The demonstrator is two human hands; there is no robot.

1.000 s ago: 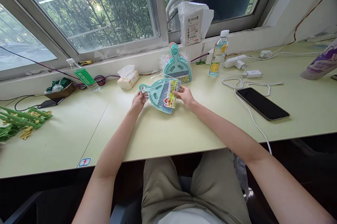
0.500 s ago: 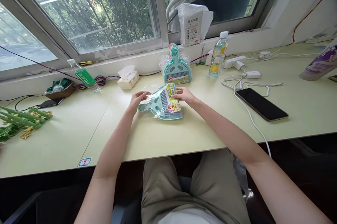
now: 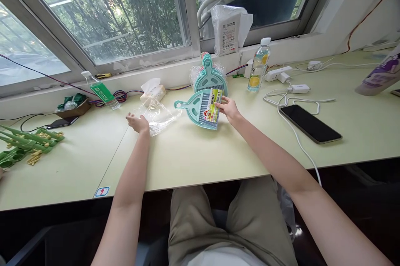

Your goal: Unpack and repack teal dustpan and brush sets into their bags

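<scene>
My right hand (image 3: 229, 109) grips a mint-green dustpan (image 3: 193, 108) at its wide end, fingers over the edge with the printed label. A small brush with grey bristles (image 3: 203, 105) is nested in the dustpan, under a yellow-green label card (image 3: 213, 105). The dustpan's handle points left, and the set is tilted above the table. To the left, my left hand (image 3: 138, 123) is closed on a crumpled clear plastic bag (image 3: 161, 119), which trails right from it toward the dustpan handle. Behind the held set stands a stack of similar dustpans (image 3: 208, 75) in clear wrapping.
A tissue pack (image 3: 153, 93) and a green-labelled bottle (image 3: 103, 93) lie at the back left. Another bottle (image 3: 259, 66) stands behind on the right. A black phone (image 3: 310, 123) and white cables are at right. Green plastic pieces (image 3: 31, 143) lie far left.
The plastic bag has come off the dustpan set and moved left with my left hand. My right hand has shifted the set slightly up and right.
</scene>
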